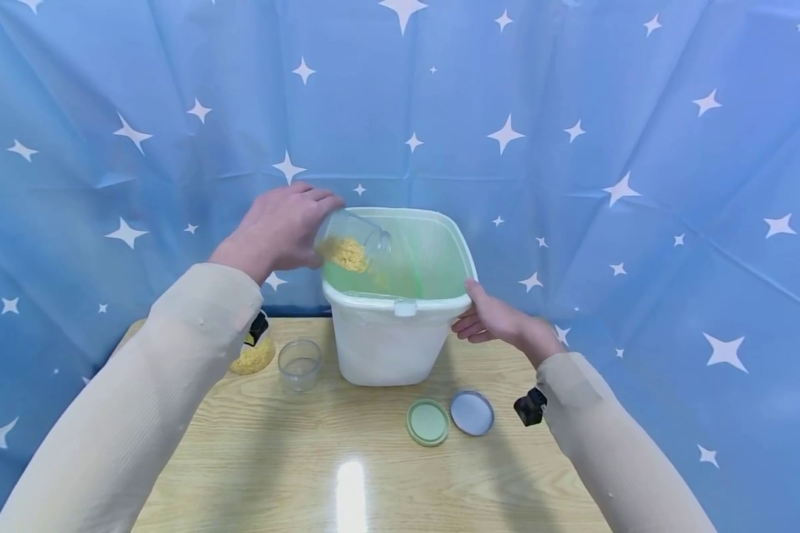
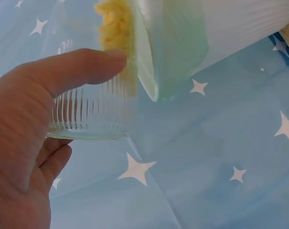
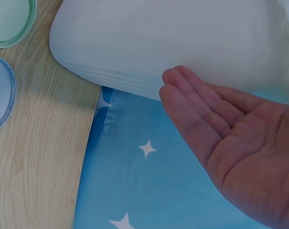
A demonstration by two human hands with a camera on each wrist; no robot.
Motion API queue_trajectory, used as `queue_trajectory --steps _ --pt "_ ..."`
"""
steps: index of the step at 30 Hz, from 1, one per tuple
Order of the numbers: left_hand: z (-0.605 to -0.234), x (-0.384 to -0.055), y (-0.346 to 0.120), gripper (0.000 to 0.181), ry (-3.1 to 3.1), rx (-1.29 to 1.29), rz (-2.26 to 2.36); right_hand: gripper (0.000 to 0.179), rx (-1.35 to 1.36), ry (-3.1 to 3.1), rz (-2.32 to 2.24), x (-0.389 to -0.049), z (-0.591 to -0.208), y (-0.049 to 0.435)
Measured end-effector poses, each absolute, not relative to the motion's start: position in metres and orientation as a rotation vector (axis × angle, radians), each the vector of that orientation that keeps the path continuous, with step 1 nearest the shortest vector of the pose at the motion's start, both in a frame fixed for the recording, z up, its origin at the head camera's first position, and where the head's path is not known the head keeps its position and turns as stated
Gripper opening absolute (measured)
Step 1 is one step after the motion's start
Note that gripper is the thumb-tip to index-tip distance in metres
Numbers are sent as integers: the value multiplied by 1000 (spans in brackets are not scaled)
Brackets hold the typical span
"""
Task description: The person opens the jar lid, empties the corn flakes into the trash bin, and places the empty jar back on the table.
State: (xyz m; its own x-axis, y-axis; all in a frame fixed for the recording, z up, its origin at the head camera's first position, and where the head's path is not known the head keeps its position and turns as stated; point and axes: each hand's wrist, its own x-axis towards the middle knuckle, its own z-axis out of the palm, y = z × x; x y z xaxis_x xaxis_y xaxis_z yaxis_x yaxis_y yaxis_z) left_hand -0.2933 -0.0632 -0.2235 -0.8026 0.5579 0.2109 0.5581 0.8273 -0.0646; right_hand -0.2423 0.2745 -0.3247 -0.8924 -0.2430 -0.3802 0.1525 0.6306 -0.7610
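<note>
My left hand [image 1: 287, 222] grips a clear ribbed jar [image 2: 91, 109], thumb along its side and fingers behind. The jar is tilted on its side with its mouth over a white bin [image 1: 387, 344]. Yellow pasta-like pieces [image 1: 350, 255] lie inside it toward the mouth, and a few show just beyond, against the bin's pale green inside [image 1: 433, 252]. At the bin's right side is my right hand [image 1: 496, 318], thumb at the rim and the other fingers fairly straight along the outer wall. The right wrist view shows those fingers [image 3: 197, 105] together against the wall, thumb hidden.
An empty clear jar [image 1: 300, 365] stands left of the bin on the wooden table [image 1: 293, 459]. Partly behind my left wrist is a heap of yellow pieces [image 1: 255, 358]. A green lid [image 1: 428, 422] and a blue-grey lid [image 1: 472, 413] lie in front. A starry blue cloth [image 1: 573, 163] hangs behind.
</note>
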Motion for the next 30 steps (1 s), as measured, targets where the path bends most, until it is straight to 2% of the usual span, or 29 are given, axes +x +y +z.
queue_trajectory --steps 30 --pt "-220 -291 -62 80 -2798 -872 31 92 -74 2396 -1181 -243 -326 274"
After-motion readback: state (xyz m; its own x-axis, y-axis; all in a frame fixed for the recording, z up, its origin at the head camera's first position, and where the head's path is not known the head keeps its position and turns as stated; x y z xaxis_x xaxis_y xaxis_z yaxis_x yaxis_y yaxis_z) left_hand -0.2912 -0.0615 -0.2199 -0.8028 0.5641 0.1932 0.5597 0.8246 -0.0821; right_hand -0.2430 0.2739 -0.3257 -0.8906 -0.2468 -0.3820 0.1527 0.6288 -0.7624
